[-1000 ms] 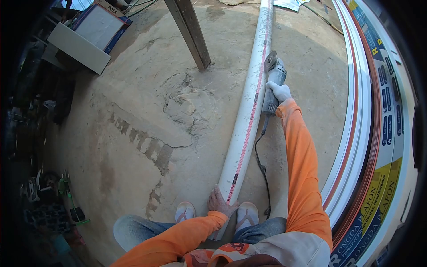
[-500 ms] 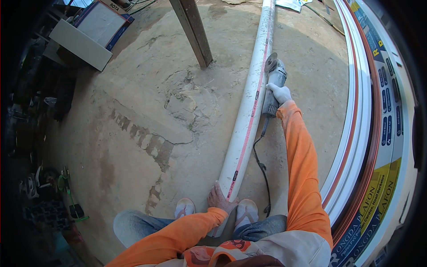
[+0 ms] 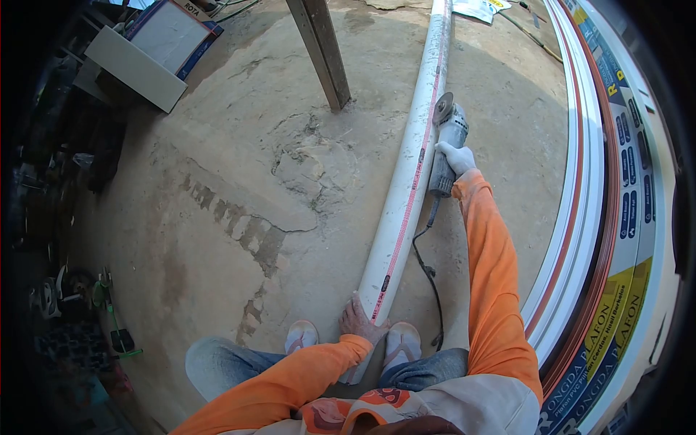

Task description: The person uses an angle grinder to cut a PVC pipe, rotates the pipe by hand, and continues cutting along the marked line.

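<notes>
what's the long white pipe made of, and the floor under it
The pipe is probably PVC plastic: smooth, matte white under dust, with a printed red stripe and lettering along it. The floor looks like bare concrete: rough, unsealed and tan-grey, with cracks and broken patches.

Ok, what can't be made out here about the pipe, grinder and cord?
Head view only.
The pipe: far end cut off by the top edge; near end hidden by the left hand and sleeve.
The grinder in the right hand: disc too small to tell whether it touches the pipe.
The cord: far end hidden behind the knee.
Pipe lettering: too small to read.
</notes>
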The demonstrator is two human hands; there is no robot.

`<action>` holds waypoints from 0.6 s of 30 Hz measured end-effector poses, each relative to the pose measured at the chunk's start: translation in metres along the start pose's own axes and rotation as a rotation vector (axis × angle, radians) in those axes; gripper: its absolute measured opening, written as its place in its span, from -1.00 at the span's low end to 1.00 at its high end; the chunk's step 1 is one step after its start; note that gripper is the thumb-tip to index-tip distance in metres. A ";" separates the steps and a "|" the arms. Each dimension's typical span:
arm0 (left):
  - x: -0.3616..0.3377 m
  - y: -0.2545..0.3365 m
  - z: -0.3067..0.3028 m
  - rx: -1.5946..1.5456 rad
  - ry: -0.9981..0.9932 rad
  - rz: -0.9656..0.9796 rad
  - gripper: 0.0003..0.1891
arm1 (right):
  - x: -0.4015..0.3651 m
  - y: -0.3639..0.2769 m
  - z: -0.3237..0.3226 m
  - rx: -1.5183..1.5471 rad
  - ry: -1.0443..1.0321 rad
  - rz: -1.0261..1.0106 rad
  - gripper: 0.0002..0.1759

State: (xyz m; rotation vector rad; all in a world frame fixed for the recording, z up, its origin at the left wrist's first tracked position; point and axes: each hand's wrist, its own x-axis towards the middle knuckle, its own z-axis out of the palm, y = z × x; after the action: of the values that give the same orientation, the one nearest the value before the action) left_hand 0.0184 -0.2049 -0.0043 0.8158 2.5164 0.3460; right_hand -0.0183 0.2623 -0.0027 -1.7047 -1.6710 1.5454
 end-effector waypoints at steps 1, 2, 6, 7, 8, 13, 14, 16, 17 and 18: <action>0.000 0.000 0.000 -0.004 0.013 0.008 0.15 | -0.002 0.000 -0.001 0.000 -0.003 0.000 -0.10; 0.000 0.000 0.000 -0.006 0.014 0.007 0.15 | -0.005 0.000 -0.001 -0.001 -0.004 -0.001 -0.10; 0.000 0.000 -0.001 -0.008 0.016 0.021 0.15 | -0.006 0.004 -0.002 -0.002 -0.025 0.000 -0.11; 0.000 0.000 -0.001 -0.007 0.019 0.032 0.16 | -0.004 0.007 -0.002 -0.017 -0.012 0.001 -0.11; 0.000 0.000 -0.001 -0.006 0.019 0.033 0.16 | -0.004 0.007 -0.002 -0.016 -0.012 0.000 -0.11; -0.001 0.001 -0.003 -0.022 0.001 0.018 0.16 | -0.002 0.013 -0.001 -0.002 -0.030 -0.012 -0.10; -0.002 0.001 -0.003 -0.021 0.002 0.017 0.16 | -0.003 0.012 -0.001 -0.002 -0.032 -0.012 -0.10; -0.001 0.002 -0.004 -0.020 -0.001 0.022 0.17 | -0.005 0.011 -0.001 -0.010 0.011 -0.002 -0.26; -0.001 0.001 -0.004 -0.020 -0.001 0.022 0.17 | -0.007 0.012 -0.001 -0.010 0.010 -0.002 -0.26; -0.001 0.001 -0.004 -0.020 -0.010 0.018 0.18 | -0.009 0.013 -0.001 0.001 0.011 -0.007 -0.26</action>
State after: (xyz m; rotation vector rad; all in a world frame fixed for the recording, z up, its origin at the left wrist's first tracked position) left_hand 0.0180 -0.2051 -0.0005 0.8312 2.4935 0.3723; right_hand -0.0080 0.2521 -0.0086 -1.7025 -1.6689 1.5312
